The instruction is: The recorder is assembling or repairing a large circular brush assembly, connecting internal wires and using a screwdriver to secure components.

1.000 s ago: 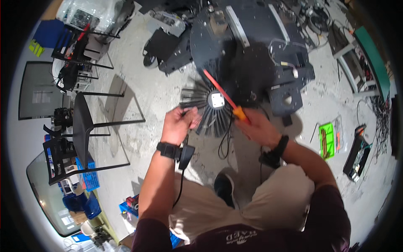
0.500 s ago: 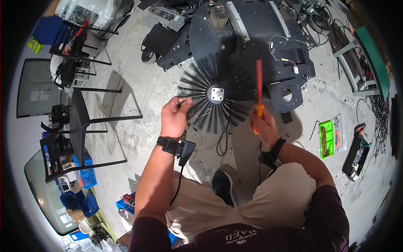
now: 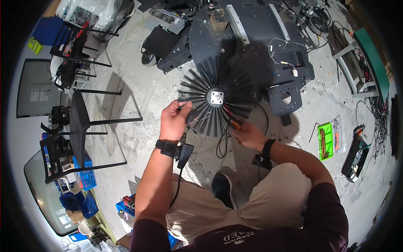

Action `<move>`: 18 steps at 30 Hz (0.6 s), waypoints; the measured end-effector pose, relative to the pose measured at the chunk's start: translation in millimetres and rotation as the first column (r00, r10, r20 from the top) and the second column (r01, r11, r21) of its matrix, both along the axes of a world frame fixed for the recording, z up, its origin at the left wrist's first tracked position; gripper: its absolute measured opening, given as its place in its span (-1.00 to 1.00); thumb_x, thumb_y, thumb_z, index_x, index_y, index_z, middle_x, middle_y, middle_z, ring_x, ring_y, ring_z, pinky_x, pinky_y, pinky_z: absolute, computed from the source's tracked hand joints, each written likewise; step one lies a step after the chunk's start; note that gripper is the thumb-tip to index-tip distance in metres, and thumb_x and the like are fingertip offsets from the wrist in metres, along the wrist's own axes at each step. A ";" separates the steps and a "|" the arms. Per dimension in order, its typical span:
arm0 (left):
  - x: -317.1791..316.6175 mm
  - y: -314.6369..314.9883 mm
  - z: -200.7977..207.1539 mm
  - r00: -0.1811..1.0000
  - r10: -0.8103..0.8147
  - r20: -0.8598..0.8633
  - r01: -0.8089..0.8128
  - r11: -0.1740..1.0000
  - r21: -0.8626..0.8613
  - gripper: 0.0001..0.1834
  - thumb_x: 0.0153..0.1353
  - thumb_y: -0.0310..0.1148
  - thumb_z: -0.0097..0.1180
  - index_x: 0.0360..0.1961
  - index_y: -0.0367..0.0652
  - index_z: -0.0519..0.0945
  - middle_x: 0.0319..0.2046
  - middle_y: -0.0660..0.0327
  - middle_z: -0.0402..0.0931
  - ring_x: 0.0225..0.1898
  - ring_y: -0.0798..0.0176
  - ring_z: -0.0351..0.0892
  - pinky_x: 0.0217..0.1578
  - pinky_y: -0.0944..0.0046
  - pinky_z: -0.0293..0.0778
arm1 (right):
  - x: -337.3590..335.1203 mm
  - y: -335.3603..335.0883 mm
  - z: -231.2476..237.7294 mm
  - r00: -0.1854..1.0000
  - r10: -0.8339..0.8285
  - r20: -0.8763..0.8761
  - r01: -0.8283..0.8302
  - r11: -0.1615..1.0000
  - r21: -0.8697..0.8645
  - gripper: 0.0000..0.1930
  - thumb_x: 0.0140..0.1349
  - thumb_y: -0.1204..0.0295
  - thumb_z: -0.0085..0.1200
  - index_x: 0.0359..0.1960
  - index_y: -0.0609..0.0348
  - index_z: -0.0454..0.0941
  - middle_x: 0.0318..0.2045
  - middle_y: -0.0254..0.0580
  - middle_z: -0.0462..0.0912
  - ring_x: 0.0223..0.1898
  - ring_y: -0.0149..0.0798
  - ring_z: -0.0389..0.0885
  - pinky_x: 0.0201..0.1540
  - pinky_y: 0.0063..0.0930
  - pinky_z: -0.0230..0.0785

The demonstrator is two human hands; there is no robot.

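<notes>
A round black brush (image 3: 201, 86) with long radiating bristles sits in front of me, a pale square metal plate (image 3: 217, 98) at its hub. With thumb and fingers my left hand (image 3: 173, 121) pinches the bristles at the brush's left edge. My right hand (image 3: 249, 135) is closed around the orange handle of a screwdriver (image 3: 236, 124) at the brush's lower right. The screwdriver's red shaft runs among the bristles toward the hub; its tip is hidden. A black cable (image 3: 221, 147) loops below the brush.
Beyond the brush lies a large black machine base (image 3: 260, 54) with metal rails and loose wires. On the right are a green parts tray (image 3: 322, 140), a black toolbox (image 3: 354, 157) and a green-topped frame (image 3: 371, 63). A black chair (image 3: 79, 122) lies at the left.
My right hand has brought the screwdriver down and left, from upright beside the brush to in among its bristles. My left hand keeps its pinch on the brush edge.
</notes>
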State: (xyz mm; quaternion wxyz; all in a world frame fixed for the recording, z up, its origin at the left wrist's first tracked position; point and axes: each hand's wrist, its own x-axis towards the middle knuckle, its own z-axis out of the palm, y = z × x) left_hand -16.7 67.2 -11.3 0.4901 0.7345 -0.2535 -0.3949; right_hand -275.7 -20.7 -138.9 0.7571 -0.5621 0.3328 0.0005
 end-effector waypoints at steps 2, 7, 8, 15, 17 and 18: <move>-0.2 -3.5 8.9 0.995 -0.092 0.041 0.086 0.986 0.144 -0.87 0.50 -0.53 0.16 -0.04 -0.39 0.62 -0.24 0.09 0.74 -0.34 0.31 0.73 -0.30 0.36 0.69 | 2.4 -7.7 17.0 0.994 0.107 0.020 -0.108 0.989 0.103 -0.68 0.50 0.25 0.11 0.06 0.25 0.50 -0.43 -0.31 0.62 -0.49 -0.40 0.60 -0.38 -0.40 0.46; -16.1 -5.5 23.8 0.998 -0.061 -0.005 0.061 0.996 0.064 -0.86 0.46 -0.65 0.05 -0.05 -0.43 0.61 -0.30 0.06 0.75 -0.28 0.30 0.77 -0.27 0.37 0.66 | -15.5 -10.3 25.5 0.994 -0.066 0.083 0.048 0.978 0.203 -0.67 0.48 0.23 0.12 0.03 0.25 0.51 -0.45 -0.26 0.63 -0.48 -0.36 0.64 -0.37 -0.33 0.48; -12.2 -5.8 23.6 0.999 -0.011 -0.035 0.013 0.999 0.034 -0.90 0.47 -0.60 0.14 -0.07 -0.41 0.63 -0.29 0.11 0.75 -0.27 0.36 0.74 -0.24 0.39 0.63 | -13.7 -13.6 17.9 1.000 0.018 -0.008 -0.018 0.999 0.032 -0.68 0.48 0.24 0.11 0.03 0.26 0.51 -0.45 -0.24 0.63 -0.48 -0.34 0.65 -0.38 -0.31 0.49; 6.5 -6.5 1.7 0.995 -0.023 0.102 0.017 0.998 0.057 -0.91 0.48 -0.51 0.21 -0.13 -0.35 0.67 -0.29 0.22 0.76 -0.27 0.45 0.68 -0.20 0.40 0.59 | 7.2 -7.7 19.6 0.993 0.111 -0.025 -0.114 0.984 -0.137 -0.69 0.48 0.30 0.09 0.08 0.28 0.50 -0.47 -0.22 0.62 -0.49 -0.32 0.65 -0.40 -0.31 0.48; -4.8 -2.9 4.3 0.999 -0.021 0.044 0.017 0.996 0.085 -0.89 0.50 -0.47 0.21 -0.11 -0.32 0.68 -0.27 0.22 0.76 -0.27 0.42 0.71 -0.19 0.38 0.61 | 12.5 -16.0 32.9 0.997 0.021 0.071 -0.018 0.999 -0.042 -0.68 0.49 0.28 0.08 0.08 0.29 0.50 -0.48 -0.25 0.61 -0.47 -0.31 0.64 -0.36 -0.29 0.49; -7.4 -6.2 6.2 1.000 -0.016 -0.011 0.017 0.994 0.111 -0.87 0.51 -0.42 0.21 -0.10 -0.29 0.68 -0.26 0.21 0.77 -0.28 0.39 0.73 -0.19 0.36 0.62 | 14.2 -34.3 40.6 0.997 0.018 0.078 -0.014 0.999 -0.050 -0.68 0.49 0.28 0.08 0.08 0.29 0.50 -0.48 -0.25 0.61 -0.47 -0.31 0.64 -0.36 -0.29 0.49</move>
